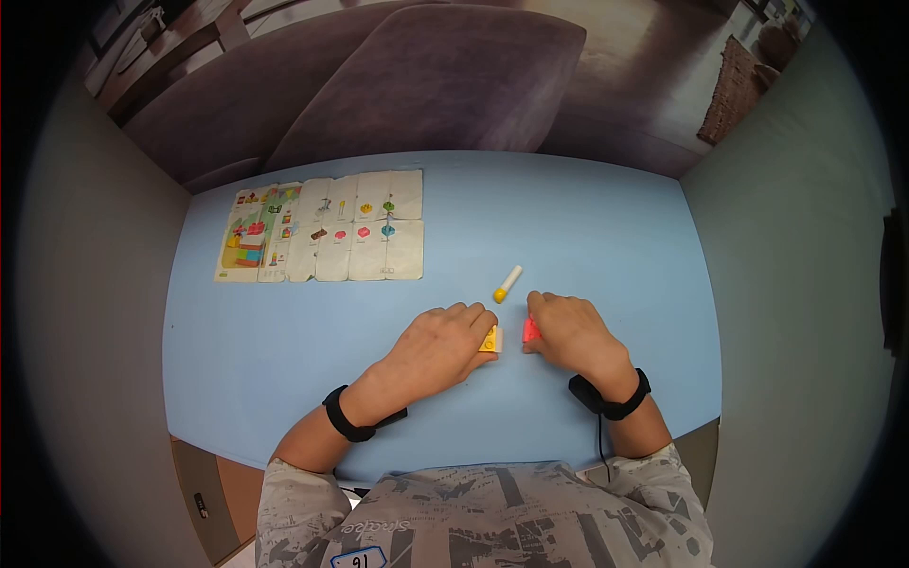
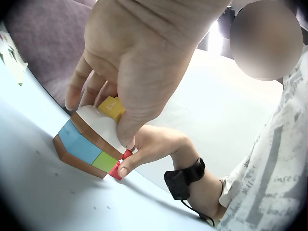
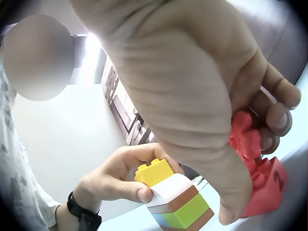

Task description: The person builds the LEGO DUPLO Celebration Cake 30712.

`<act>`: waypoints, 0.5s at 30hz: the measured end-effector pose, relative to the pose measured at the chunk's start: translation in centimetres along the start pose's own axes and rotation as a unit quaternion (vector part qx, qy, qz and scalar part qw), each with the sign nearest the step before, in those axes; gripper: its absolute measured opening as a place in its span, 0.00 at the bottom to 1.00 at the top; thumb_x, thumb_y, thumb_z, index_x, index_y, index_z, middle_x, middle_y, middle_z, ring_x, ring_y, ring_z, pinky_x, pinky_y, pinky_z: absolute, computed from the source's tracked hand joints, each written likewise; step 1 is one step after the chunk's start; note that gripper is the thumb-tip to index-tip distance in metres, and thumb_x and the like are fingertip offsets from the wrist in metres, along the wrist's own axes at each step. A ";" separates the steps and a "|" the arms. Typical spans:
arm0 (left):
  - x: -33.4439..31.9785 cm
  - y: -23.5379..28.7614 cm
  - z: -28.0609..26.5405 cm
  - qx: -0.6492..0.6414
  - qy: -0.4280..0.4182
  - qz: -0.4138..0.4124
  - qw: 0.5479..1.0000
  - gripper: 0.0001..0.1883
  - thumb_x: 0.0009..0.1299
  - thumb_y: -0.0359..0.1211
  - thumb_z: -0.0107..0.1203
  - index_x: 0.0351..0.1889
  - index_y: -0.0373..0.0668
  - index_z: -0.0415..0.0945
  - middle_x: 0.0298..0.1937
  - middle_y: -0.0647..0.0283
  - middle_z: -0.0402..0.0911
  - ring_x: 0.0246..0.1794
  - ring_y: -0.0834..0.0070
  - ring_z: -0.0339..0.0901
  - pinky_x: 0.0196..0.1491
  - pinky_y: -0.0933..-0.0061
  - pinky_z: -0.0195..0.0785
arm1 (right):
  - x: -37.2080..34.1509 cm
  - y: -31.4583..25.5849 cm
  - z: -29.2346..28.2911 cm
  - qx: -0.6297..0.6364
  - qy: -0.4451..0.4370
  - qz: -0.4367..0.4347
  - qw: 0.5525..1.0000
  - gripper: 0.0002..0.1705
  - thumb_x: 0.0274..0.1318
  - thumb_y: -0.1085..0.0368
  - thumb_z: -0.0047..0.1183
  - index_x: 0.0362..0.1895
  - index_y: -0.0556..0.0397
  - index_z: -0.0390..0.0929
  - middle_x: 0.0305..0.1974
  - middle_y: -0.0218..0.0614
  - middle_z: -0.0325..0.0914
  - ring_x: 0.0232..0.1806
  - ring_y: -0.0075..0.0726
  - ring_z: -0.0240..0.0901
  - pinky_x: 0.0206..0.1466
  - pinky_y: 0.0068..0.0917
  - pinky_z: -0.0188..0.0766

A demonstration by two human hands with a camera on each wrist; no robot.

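My left hand (image 1: 440, 343) grips a stack of toy bricks (image 3: 185, 212) standing on the table, thumb on one side and fingers on the other. The stack has brown layers with blue and green bricks between them, a rounded white piece above, and a yellow brick (image 2: 110, 108) marked 4 on top. Just to the right, my right hand (image 1: 576, 333) holds a red brick (image 3: 269, 190) marked 2 between thumb and fingers. A red flower-shaped piece (image 3: 244, 137) sits over that brick, under the palm. The two hands are a short gap apart.
Beyond the hands lies a white stick with a yellow end (image 1: 512, 279). A creased picture sheet (image 1: 404, 256) lies flat at the back left of the light blue table (image 1: 568, 227). Grey walls (image 1: 805, 284) stand at both sides. A cable hangs from the right wristband (image 1: 625, 402).
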State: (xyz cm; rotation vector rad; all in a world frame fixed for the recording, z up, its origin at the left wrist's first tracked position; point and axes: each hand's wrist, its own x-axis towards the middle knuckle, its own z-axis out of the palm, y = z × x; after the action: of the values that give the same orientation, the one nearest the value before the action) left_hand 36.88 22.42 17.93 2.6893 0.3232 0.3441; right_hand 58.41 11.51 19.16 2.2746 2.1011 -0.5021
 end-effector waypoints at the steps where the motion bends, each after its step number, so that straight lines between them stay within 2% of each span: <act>1: 0.0 0.0 -0.1 -0.001 -0.009 -0.003 1.000 0.19 0.72 0.43 0.68 0.52 0.40 0.78 0.41 0.57 0.82 0.43 0.59 0.83 0.46 0.58 0.78 | 0.0 0.0 0.0 -0.002 -0.007 0.006 1.000 0.27 0.51 0.56 0.77 0.43 0.60 0.75 0.36 0.51 0.84 0.39 0.59 0.86 0.43 0.45 0.81; 4: -0.1 0.0 -0.3 -0.008 0.005 0.003 1.000 0.25 0.70 0.44 0.69 0.57 0.37 0.77 0.46 0.56 0.81 0.47 0.60 0.82 0.48 0.60 0.78 | 0.1 0.0 -0.1 -0.003 -0.005 0.008 1.000 0.25 0.53 0.58 0.76 0.42 0.59 0.75 0.36 0.51 0.84 0.40 0.59 0.85 0.42 0.45 0.81; 8: 0.3 0.6 -2.4 -0.054 0.082 -0.002 0.995 0.34 0.70 0.46 0.70 0.67 0.35 0.73 0.55 0.53 0.81 0.56 0.58 0.81 0.55 0.62 0.77 | -0.6 -0.1 -2.2 0.049 0.079 -0.003 0.996 0.22 0.55 0.60 0.74 0.42 0.58 0.75 0.37 0.48 0.83 0.39 0.58 0.84 0.41 0.45 0.79; 10: 0.3 0.6 -3.2 -0.088 0.109 -0.021 0.990 0.34 0.72 0.44 0.70 0.69 0.35 0.72 0.58 0.52 0.84 0.56 0.57 0.83 0.57 0.61 0.78 | -1.5 -0.8 -4.0 0.080 0.127 -0.014 0.989 0.21 0.54 0.60 0.74 0.43 0.57 0.76 0.37 0.46 0.82 0.38 0.57 0.83 0.41 0.45 0.78; 11: 0.3 0.6 -3.5 -0.106 0.123 -0.031 0.986 0.34 0.72 0.43 0.69 0.71 0.35 0.71 0.60 0.52 0.85 0.57 0.56 0.85 0.57 0.61 0.78 | -1.9 -1.3 -4.6 0.103 0.156 -0.053 0.981 0.21 0.54 0.60 0.74 0.44 0.56 0.76 0.37 0.45 0.82 0.38 0.56 0.83 0.40 0.44 0.78; 13: 0.0 0.8 -3.6 -0.239 0.091 -0.062 0.965 0.30 0.74 0.39 0.69 0.68 0.33 0.73 0.57 0.52 0.87 0.54 0.60 0.87 0.56 0.63 0.79 | -2.9 -2.4 -5.1 0.148 0.211 -0.129 0.957 0.21 0.54 0.61 0.73 0.45 0.55 0.76 0.37 0.43 0.80 0.37 0.54 0.82 0.40 0.43 0.77; 15: -0.1 1.0 -3.4 -0.325 0.067 -0.071 0.941 0.25 0.75 0.35 0.68 0.65 0.32 0.76 0.54 0.52 0.89 0.52 0.64 0.88 0.55 0.65 0.80 | -3.5 -3.5 -5.0 0.147 0.207 -0.162 0.954 0.21 0.54 0.61 0.73 0.45 0.54 0.76 0.37 0.42 0.80 0.37 0.53 0.81 0.39 0.42 0.77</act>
State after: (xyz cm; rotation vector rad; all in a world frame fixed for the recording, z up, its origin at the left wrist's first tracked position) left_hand 35.95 22.73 21.38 1.9871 0.3636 0.4923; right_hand 56.01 9.60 25.49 2.3604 2.8051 -0.3886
